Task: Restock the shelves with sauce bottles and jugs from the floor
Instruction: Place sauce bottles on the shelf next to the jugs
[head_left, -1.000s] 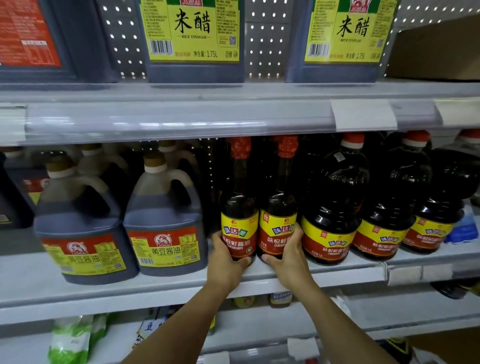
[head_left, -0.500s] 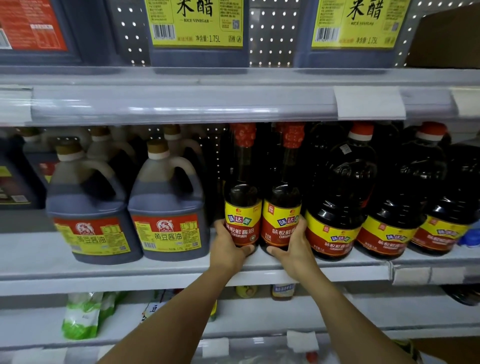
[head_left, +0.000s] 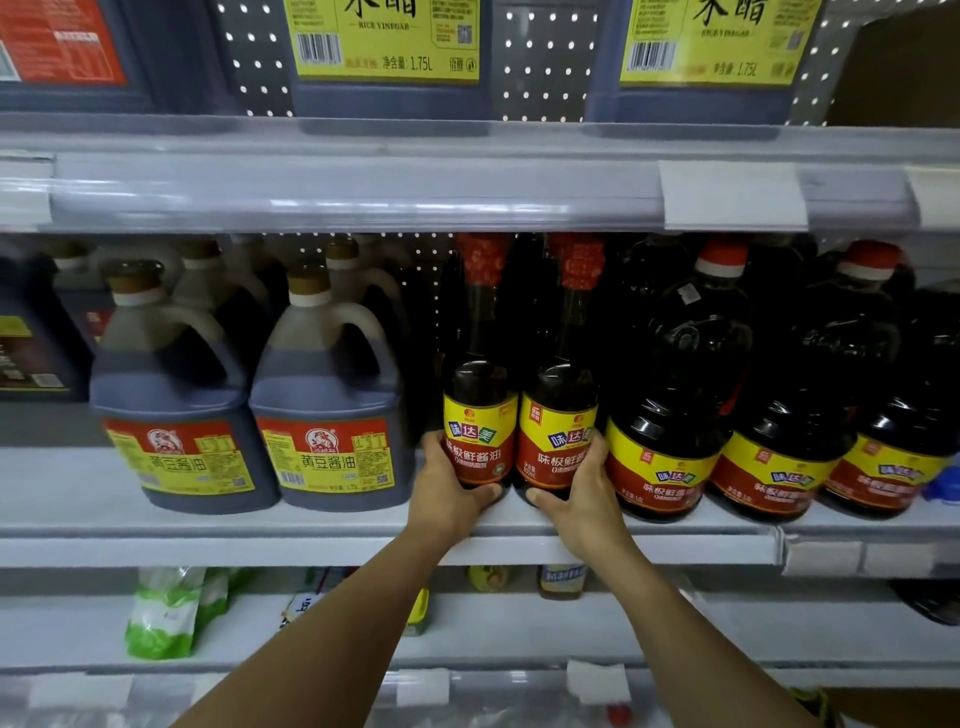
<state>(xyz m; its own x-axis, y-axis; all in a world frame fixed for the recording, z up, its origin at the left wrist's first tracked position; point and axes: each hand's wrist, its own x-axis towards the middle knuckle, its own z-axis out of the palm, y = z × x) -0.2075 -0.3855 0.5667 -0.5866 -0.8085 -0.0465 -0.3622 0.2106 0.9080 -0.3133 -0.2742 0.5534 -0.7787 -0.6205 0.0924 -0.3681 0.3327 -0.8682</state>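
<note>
Two tall sauce bottles stand upright and side by side at the front of the middle shelf, necks pointing straight up under the shelf above. The left hand curls round the base of the left bottle and the right hand round the right bottle. Each hand is equally close, so I'd judge any push goes straight back, between the brown-capped jug and the round dark bottle.
</note>
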